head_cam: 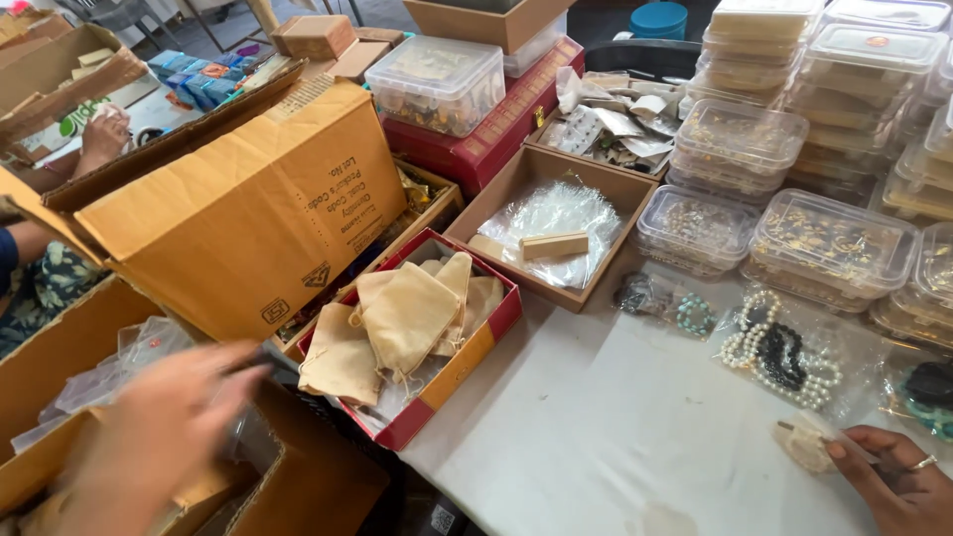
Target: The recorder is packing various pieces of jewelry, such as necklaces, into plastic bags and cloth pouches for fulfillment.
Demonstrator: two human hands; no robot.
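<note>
Head view looks down on a white surface crowded with packaging; a red open box of beige cloth pouches sits at centre; left of it leans a large tan cardboard carton with dark print; right of it, stacks of clear lidded containers too many to count; the blurred left hand, fingers spread, reaches over a brown box below-left; the right hand pinches one small cream pouch far right of the red box.
</note>
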